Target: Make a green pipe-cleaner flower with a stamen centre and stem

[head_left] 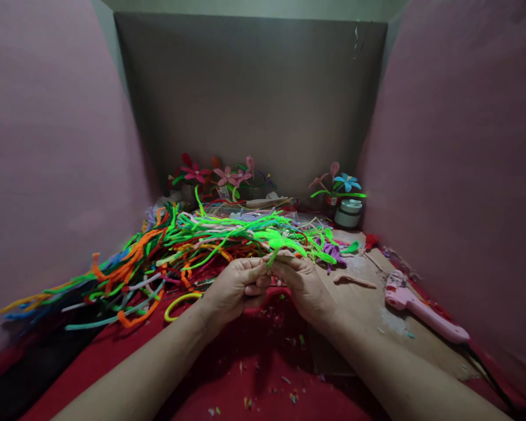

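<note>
A bright green pipe-cleaner flower (277, 238) stands up between my two hands, its petals spread above my fingertips. My left hand (241, 285) is closed, pinching the flower's short stem from the left. From the other side my right hand (300, 283) also grips the stem, thumb and fingers pressed together. The lower end of the stem is hidden by my fingers. Right behind the flower lies a heap of loose pipe cleaners (228, 225) in green, orange, white and other colours.
Yellow-handled scissors (182, 304) lie left of my hands. A pink glue gun (425, 313) rests on cardboard (355, 327) at right, near a brown pipe-cleaner piece (355, 282). Finished flowers (232, 175) and a grey-green jar (348, 214) stand at the back. Scraps dot the red cloth (245, 374).
</note>
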`<state>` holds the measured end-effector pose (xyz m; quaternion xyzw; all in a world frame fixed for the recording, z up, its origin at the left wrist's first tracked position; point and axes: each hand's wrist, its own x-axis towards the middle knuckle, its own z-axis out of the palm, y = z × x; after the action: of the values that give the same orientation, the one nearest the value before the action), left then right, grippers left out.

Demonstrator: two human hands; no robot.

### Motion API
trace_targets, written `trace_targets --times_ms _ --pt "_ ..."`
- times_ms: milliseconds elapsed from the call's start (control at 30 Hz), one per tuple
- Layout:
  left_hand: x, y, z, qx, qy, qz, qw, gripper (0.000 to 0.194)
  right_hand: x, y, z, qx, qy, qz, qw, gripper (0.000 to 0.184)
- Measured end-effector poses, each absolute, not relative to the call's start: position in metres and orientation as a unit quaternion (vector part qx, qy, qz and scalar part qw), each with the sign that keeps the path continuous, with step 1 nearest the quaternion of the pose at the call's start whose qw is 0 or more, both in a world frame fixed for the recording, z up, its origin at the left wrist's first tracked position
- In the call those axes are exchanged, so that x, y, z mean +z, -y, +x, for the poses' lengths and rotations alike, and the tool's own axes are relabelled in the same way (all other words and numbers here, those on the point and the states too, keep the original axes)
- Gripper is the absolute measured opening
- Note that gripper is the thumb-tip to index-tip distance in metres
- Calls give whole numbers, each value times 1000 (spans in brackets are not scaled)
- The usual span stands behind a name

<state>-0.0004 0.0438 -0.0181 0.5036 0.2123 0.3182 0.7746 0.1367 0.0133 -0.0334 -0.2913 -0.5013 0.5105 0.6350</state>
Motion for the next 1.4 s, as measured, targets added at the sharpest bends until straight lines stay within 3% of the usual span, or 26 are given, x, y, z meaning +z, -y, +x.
trace_targets --times_ms 133,333,433,533,733,867,967,1100,1200,1300,1400 --pt "-15 -42 1 338 -253 552 719 29 -30 -11 135 507 475 -298 655 8" --pt "-16 -33 4 413 -370 706 440 11 -29 -8 131 498 443 -310 678 9" --pt "-22 -32 3 451 -355 752 325 15 -29 -6 130 475 467 -314 677 9" --pt "-22 -34 3 450 -340 745 356 21 -30 -6 130 449 485 -313 682 7" --pt "-15 -39 2 362 -274 577 679 21 -36 -11 135 470 484 -338 656 10" --pt "-13 -40 0 303 -226 531 758 20 -41 -13 135 526 468 -315 636 21" --pt "-10 -37 1 316 -258 603 686 23 -41 -13 134 527 458 -299 650 22" --pt "-16 -32 4 399 -329 760 394 18 -37 -11 132 499 439 -304 682 14" --pt "-25 -32 3 427 -316 803 271 12 -34 -9 131 468 446 -326 689 9" --pt "-29 -34 1 427 -309 809 259 13 -32 -7 129 459 455 -339 684 5" --pt "-23 -34 2 418 -334 767 354 16 -30 -6 129 460 487 -338 661 11"
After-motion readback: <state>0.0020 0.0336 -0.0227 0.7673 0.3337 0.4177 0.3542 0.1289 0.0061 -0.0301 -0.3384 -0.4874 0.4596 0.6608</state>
